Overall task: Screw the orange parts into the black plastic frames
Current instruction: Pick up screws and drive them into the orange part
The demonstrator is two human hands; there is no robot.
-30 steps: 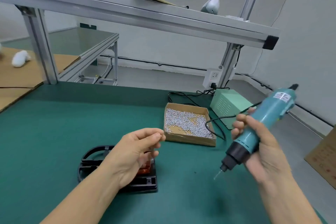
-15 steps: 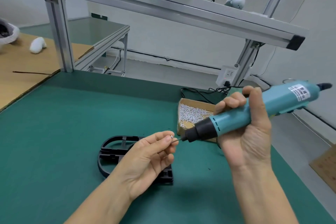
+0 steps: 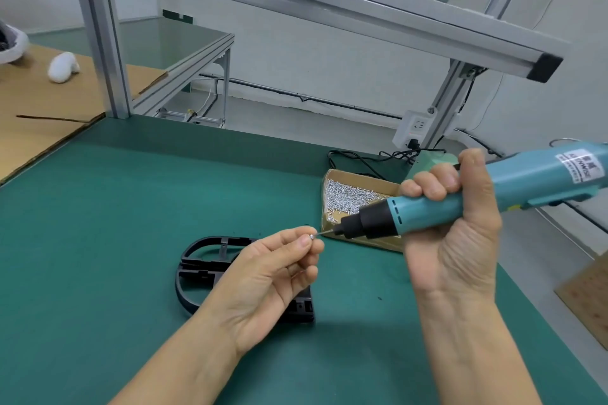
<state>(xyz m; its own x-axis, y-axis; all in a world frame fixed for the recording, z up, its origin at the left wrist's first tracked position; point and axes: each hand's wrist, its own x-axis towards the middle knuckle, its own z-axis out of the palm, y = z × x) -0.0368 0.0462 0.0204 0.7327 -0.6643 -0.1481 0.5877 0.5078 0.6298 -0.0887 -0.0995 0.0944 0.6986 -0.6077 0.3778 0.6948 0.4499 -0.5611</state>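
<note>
A: Black plastic frame [image 3: 210,268] lies flat on the green bench mat [image 3: 131,223], partly hidden under the left hand; orange part can't be seen from here.
B: Hands?
A: Right hand [image 3: 450,233] wrapped tight round the teal electric screwdriver [image 3: 477,194], held near level, bit pointing left. Left hand [image 3: 266,276] pinches a small screw [image 3: 311,235] between thumb and forefinger, other fingers loosely curled, right at the bit tip.
B: So the step is loading the screw onto the bit?
A: Looks like it. To do it well: keep the driver steady, bring the screw head square onto the tip, let it seat before letting go. Don't trigger yet.
B: Risk?
A: Tiny screw, likely drops if cocked. Spares sit in the cardboard box of screws [image 3: 348,197] just behind the driver nose.
B: Then?
A: Tip down over the frame hole, keep vertical.
</note>
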